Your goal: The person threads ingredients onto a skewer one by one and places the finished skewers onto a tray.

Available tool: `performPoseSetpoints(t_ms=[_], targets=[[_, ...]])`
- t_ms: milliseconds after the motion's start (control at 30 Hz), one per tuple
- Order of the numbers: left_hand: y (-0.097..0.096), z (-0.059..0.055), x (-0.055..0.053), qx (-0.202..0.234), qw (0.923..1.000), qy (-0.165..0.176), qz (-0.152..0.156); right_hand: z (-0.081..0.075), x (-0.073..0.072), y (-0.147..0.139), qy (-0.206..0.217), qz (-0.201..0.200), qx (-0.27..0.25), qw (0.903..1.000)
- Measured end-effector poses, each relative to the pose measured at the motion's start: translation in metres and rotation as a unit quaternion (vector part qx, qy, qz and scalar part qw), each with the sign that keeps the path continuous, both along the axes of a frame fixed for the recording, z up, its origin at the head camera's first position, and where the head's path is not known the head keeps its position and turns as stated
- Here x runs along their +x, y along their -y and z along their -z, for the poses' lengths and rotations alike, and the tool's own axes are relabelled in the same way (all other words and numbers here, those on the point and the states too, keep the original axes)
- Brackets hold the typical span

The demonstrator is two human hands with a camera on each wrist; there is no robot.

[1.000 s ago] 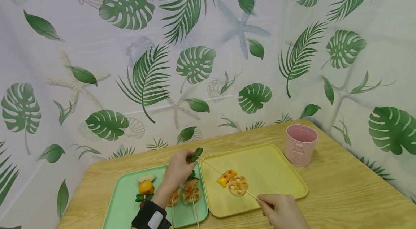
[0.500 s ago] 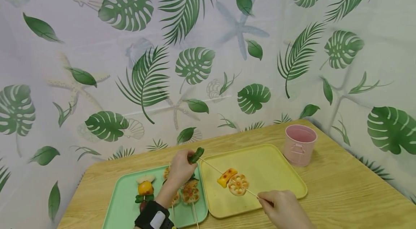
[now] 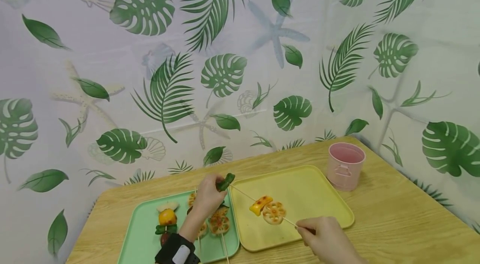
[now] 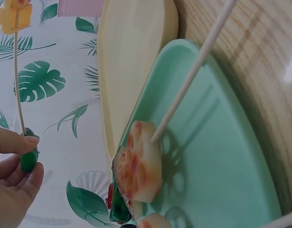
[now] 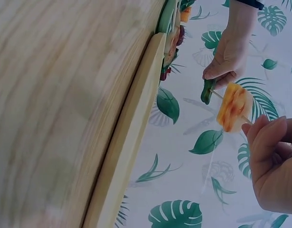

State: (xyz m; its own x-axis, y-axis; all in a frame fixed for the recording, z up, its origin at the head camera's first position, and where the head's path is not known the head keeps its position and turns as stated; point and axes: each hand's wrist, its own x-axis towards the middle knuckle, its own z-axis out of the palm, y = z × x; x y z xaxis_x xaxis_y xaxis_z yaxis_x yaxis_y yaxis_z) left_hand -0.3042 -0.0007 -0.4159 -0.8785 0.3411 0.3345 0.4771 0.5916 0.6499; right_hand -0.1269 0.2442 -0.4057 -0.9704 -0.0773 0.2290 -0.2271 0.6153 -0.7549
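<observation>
Above the yellow tray, my right hand [image 3: 328,237] pinches the lower end of a thin wooden skewer [image 3: 290,222]. A lotus root slice [image 3: 274,213] and a charred yellow pepper piece [image 3: 260,205] are threaded on it. At the skewer's far tip, my left hand [image 3: 208,195] holds a green pepper piece [image 3: 226,182] between thumb and fingers. The left wrist view shows this green piece [image 4: 29,156] right at the stick's end. In the right wrist view the yellow piece [image 5: 232,109] hides most of the lotus slice, and the right fingers curl at the stick.
A green tray [image 3: 131,235] on the left bears several food skewers, one with an orange-yellow round piece [image 3: 167,216]. Touching its right side lies the yellow tray [image 3: 311,185]. A pink bucket [image 3: 345,168] stands behind the yellow tray's right corner, on the wooden table [image 3: 405,222].
</observation>
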Motion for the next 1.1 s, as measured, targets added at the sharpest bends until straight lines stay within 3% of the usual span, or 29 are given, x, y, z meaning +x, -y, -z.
performPoseSetpoints(t_ms=[67, 133, 267, 367, 500, 600, 667, 900, 1100], targets=[[0.001, 0.000, 0.000, -0.003, 1.0000, 0.007, 0.000, 0.000, 0.000, -0.001, 0.036, -0.004, -0.036, 0.9987], [0.002, 0.000, 0.000, -0.001, 0.9998, 0.019, -0.002, 0.000, -0.001, 0.000, 0.034, -0.003, -0.030, 0.9990], [0.002, -0.002, -0.003, 0.004, 0.9993, 0.036, -0.007, 0.004, -0.001, 0.004, -0.065, 0.018, 0.067, 0.9955], [0.001, -0.003, -0.004, 0.006, 0.9992, 0.039, -0.005, 0.006, -0.003, 0.007, -0.160, 0.048, 0.134, 0.9768], [0.002, -0.004, -0.005, 0.008, 0.9992, 0.040, -0.003, 0.011, -0.006, 0.009, -0.284, 0.058, 0.178, 0.9404], [0.002, -0.003, -0.004, 0.007, 0.9993, 0.036, -0.003, 0.013, -0.008, 0.010, -0.336, 0.054, 0.194, 0.9200], [0.002, -0.002, -0.004, 0.006, 0.9995, 0.033, -0.001, 0.012, -0.008, 0.009, -0.329, 0.052, 0.191, 0.9235], [0.003, -0.001, -0.004, 0.016, 0.9984, 0.053, -0.006, 0.001, -0.005, 0.008, -0.164, 0.040, 0.127, 0.9774], [0.001, 0.000, -0.006, 0.011, 0.9992, 0.039, -0.008, -0.005, -0.005, 0.004, -0.080, 0.026, 0.065, 0.9943]])
